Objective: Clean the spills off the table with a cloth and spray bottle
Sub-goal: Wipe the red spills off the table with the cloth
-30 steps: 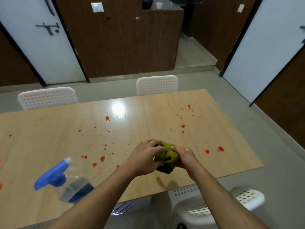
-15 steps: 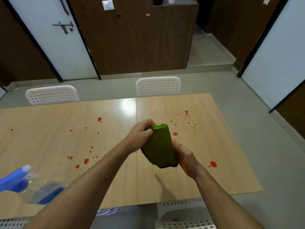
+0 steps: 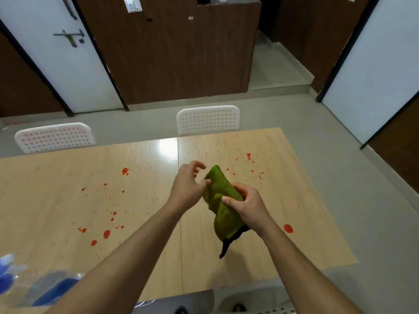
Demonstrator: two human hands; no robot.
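Starting at far left: spray bottle (image 3: 34, 288), blurred, lies at the near edge of the table (image 3: 56, 200), well apart from both hands. Red spills (image 3: 106, 233) scattered across left and right halves, none yet wiped. Left hand (image 3: 188, 189) pinches the upper edge of the green cloth (image 3: 223, 200) between thumb and a finger, other fingers spread loose. Right hand (image 3: 247, 203) clenched around the cloth's middle; cloth is held above the table, dark underside hanging below. Judgement: refolding step. Advice: fold to a flat pad with a clean face out, then spray before wiping the large drop (image 3: 288, 228) at right.
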